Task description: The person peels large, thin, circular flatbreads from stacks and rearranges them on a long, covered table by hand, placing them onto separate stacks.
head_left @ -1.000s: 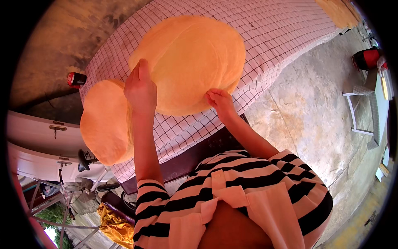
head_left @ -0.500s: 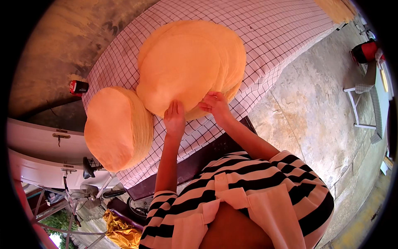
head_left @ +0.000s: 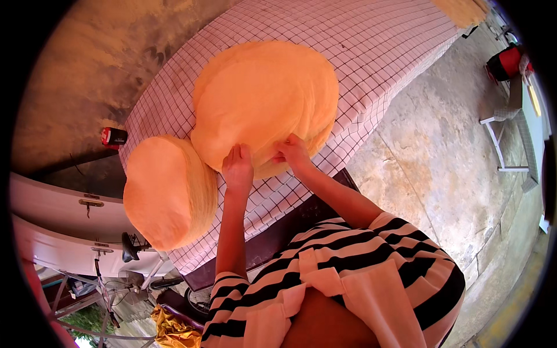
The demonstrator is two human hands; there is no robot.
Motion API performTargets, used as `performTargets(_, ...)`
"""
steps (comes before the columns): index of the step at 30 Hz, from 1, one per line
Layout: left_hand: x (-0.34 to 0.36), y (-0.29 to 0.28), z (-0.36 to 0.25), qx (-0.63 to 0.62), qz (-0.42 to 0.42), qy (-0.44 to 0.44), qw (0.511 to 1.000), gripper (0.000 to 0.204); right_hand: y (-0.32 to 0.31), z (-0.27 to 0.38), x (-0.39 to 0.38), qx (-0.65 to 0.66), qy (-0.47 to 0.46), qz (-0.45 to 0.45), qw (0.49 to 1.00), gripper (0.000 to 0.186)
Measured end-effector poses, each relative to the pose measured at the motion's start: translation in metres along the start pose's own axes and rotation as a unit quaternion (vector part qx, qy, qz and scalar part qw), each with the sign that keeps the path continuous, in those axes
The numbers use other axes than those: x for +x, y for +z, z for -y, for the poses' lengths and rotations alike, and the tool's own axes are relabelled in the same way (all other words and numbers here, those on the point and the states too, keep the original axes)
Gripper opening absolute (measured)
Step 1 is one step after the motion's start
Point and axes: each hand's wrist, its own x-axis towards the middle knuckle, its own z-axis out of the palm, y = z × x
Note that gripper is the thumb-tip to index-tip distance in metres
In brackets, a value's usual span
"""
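A broad pile of thin, round, pale-yellow sheets (head_left: 258, 90) lies on a checked cloth (head_left: 383, 52) over a table. At the pile's near edge my left hand (head_left: 238, 168) has its fingers together on the top sheet, gripping its rim. Just right of it, my right hand (head_left: 292, 155) pinches the same edge with bent fingers; some fingertips are hard to make out. A taller, narrower stack of similar sheets (head_left: 155, 194) stands beside the pile at the near left.
Left lie a red-and-black object (head_left: 114, 137), pale curved panels (head_left: 52, 240) and a bicycle saddle (head_left: 130, 246). Gold crumpled material (head_left: 171, 327) is at lower left. More yellow sheets (head_left: 461, 11) sit at the table's far end. A white-legged bench (head_left: 510, 168) and a red-and-black bag (head_left: 505, 64) are right.
My left hand has moved down and right to the pile's near edge, beside my right hand, whose fingers have curled more. The top sheet has shifted, and the whole view has moved slightly.
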Motion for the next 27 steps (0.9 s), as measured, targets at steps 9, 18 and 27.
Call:
performTargets(9,-0.013,-0.005,-0.006,-0.039,0.016,0.017,0.999,0.035,-0.006,0.028,0.0,-0.042,-0.016,0.053,0.998,0.01)
performTargets(18,-0.011,-0.02,-0.036,-0.048,-0.06,-0.026,0.997,0.037,0.007,0.049,-0.017,0.005,-0.015,0.082,0.997,0.014)
performTargets(27,0.141,-0.114,0.056,0.067,-0.045,-0.106,0.991,0.018,-0.028,0.039,-0.02,0.0,-0.063,-0.023,0.998,0.028)
